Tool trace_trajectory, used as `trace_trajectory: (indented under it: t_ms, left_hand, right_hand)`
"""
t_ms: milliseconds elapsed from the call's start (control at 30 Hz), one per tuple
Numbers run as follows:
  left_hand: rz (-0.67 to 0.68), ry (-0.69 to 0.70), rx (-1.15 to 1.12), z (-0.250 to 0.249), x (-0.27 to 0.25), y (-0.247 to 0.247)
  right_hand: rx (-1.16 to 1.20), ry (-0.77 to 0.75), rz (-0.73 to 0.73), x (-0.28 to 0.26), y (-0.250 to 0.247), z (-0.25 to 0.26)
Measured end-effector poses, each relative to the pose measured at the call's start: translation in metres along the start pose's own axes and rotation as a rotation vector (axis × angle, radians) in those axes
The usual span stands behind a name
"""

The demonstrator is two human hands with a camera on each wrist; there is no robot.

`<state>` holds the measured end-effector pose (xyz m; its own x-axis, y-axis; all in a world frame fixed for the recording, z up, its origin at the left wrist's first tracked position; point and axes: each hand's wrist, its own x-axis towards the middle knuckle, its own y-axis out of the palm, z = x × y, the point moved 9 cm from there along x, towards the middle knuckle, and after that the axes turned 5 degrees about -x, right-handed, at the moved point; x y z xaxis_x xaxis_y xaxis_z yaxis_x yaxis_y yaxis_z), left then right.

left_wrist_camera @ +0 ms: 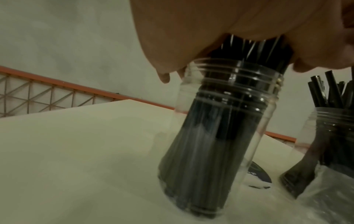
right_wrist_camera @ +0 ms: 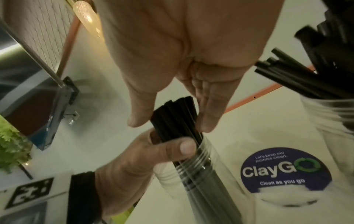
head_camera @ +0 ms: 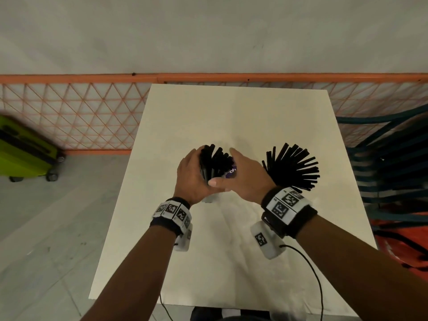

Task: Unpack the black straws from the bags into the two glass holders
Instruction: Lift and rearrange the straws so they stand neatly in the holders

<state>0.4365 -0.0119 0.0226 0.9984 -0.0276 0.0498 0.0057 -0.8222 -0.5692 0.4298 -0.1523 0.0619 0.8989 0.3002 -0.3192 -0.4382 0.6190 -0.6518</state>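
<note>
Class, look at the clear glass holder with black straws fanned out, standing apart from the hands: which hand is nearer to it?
Right. The right hand lies just beside the fanned-straw glass holder; the left hand is beyond, across the other holder.

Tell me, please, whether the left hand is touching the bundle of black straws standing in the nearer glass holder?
Touching. The right wrist view shows the left hand with its thumb pressed across the black straws just above the glass holder.

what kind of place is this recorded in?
Probably an office pantry or shared work area: the ClayGO sticker on the white table says "keep our pantries clean", with an orange mesh barrier and grey floor behind.
</note>
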Motion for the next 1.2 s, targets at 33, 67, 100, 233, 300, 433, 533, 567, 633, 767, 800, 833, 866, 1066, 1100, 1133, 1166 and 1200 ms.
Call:
trace_trajectory:
  t_ms: [33, 67, 100, 233, 300, 433, 533, 567, 633, 767, 800, 833, 866, 1066, 1100, 1133, 1166, 1200]
  left_hand:
    - [-0.024, 0.011, 0.003, -0.003, 0.001, 0.000]
    - [-0.048, 0.022, 0.019, -0.007, 0.002, -0.001]
    - [-0.069, 0.036, 0.042, -0.010, 0.003, -0.001]
    - [-0.082, 0.071, 0.147, -0.014, 0.009, -0.006]
    - [-0.056, 0.058, 0.187, -0.007, 0.013, -0.005]
    - [-0.040, 0.040, 0.173, 0.000, 0.012, -0.003]
    - [-0.087, 0.056, 0.172, -0.007, 0.007, -0.007]
    - [-0.092, 0.053, 0.185, -0.008, 0.007, -0.006]
    - [-0.097, 0.060, 0.230, -0.008, 0.006, -0.004]
    - [-0.077, 0.039, 0.295, -0.002, 0.008, -0.001]
    - [-0.072, 0.020, 0.289, -0.003, 0.008, -0.001]
    - [-0.076, 0.008, 0.277, -0.005, 0.008, -0.002]
    - [-0.087, 0.002, 0.265, -0.007, 0.007, -0.003]
    - [-0.057, -0.016, 0.283, 0.004, 0.011, -0.002]
    - [-0.045, -0.024, 0.294, 0.008, 0.013, -0.001]
    - [-0.043, -0.027, 0.306, 0.009, 0.013, -0.001]
    - [-0.047, -0.024, 0.314, 0.010, 0.013, -0.002]
    - [-0.047, -0.026, 0.320, 0.010, 0.013, -0.002]
  right_hand:
    - [0.005, -0.024, -0.014, 0.004, 0.002, 0.000]
    - [0.016, -0.045, -0.033, 0.007, 0.003, 0.001]
    - [0.033, -0.055, -0.043, 0.010, 0.003, 0.000]
    - [0.095, -0.057, -0.053, 0.012, 0.002, -0.002]
    - [0.054, -0.059, -0.045, 0.014, 0.006, -0.006]
    - [-0.024, -0.059, 0.006, 0.016, 0.011, -0.011]
    - [-0.120, -0.228, -0.138, 0.010, -0.002, 0.019]
    - [-0.185, -0.283, -0.191, 0.008, -0.005, 0.031]
    - [-0.302, -0.349, -0.241, 0.010, -0.001, 0.049]
    - [-0.381, -0.355, -0.196, 0.028, 0.023, 0.048]
    - [-0.365, -0.347, -0.198, 0.031, 0.024, 0.043]
    - [-0.338, -0.335, -0.202, 0.034, 0.024, 0.040]
    - [-0.307, -0.317, -0.201, 0.037, 0.022, 0.036]
    - [-0.207, -0.302, -0.157, 0.055, 0.012, 0.031]
    - [-0.198, -0.306, -0.159, 0.057, 0.009, 0.031]
    - [-0.198, -0.306, -0.162, 0.059, 0.008, 0.030]
    - [-0.210, -0.304, -0.166, 0.059, 0.008, 0.031]
    - [-0.237, -0.301, -0.172, 0.059, 0.008, 0.031]
